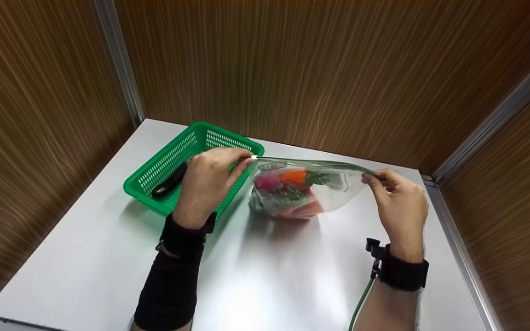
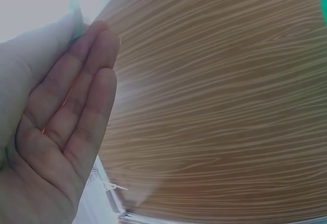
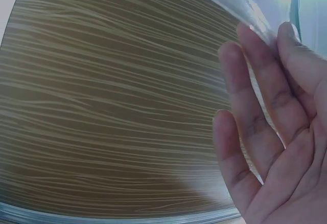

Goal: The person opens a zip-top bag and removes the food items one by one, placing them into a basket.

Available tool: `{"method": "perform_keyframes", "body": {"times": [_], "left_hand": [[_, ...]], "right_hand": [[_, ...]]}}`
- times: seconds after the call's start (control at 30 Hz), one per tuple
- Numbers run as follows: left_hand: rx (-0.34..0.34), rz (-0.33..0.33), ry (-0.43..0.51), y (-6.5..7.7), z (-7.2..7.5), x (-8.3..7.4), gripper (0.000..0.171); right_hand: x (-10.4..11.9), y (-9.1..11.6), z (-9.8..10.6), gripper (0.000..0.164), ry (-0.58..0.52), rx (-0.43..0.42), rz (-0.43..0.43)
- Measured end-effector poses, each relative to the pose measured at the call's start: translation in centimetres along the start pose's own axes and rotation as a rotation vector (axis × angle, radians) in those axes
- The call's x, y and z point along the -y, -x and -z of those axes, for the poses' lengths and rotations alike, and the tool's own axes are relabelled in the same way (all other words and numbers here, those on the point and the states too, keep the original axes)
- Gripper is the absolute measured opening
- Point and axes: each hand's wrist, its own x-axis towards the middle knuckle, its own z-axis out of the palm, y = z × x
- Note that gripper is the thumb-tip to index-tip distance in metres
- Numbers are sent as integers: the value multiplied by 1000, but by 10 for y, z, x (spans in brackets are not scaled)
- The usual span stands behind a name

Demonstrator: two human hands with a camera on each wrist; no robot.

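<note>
A see-through zip bag (image 1: 338, 195) with a green strip along its top edge is stretched between both hands over the white table. Inside show an orange carrot (image 1: 293, 177) with green leaves, a purple-pink vegetable (image 1: 268, 181) and a reddish one lower down, blurred by the plastic. My left hand (image 1: 207, 181) pinches the bag's left top corner, where a small white slider (image 1: 254, 157) shows at the fingertips. Thumb and forefinger of my right hand (image 1: 400, 202) pinch the opposite top corner; in the right wrist view, clear plastic (image 3: 240, 4) runs up from those fingertips.
A green basket (image 1: 235, 134) stands behind and beside the left hand, with a dark eggplant (image 1: 169, 184) lying in it. Wood-grain panels (image 1: 283, 69) enclose the white table (image 1: 85, 257) at the back and sides. A green cable (image 1: 362, 299) hangs from the right wrist strap.
</note>
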Motion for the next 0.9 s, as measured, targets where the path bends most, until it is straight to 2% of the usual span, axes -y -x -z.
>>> {"method": "perform_keyframes", "body": {"times": [0.17, 0.37, 0.53, 0.6, 0.73, 0.83, 0.9], "left_hand": [[-16, -31, 12, -2, -2, -4, 26], [-35, -90, 25, -5, -7, -6, 20], [-15, -133, 33, -4, -7, -8, 19], [3, -153, 34, -3, -8, -9, 19], [41, -182, 57, -4, -8, -12, 18], [70, -186, 75, -5, -8, -14, 16], [87, -188, 79, -4, -7, -14, 15]], "right_hand": [[0, 2, 7, 19, -56, -65, 45], [8, 4, 5, 17, -147, -124, 217], [16, 5, -9, 21, -127, -109, 334], [18, 5, -14, 25, -85, -90, 345], [21, 5, -22, 32, 5, -20, 311], [22, 5, -25, 25, 38, 31, 279], [23, 5, -26, 16, 10, 44, 261]]}}
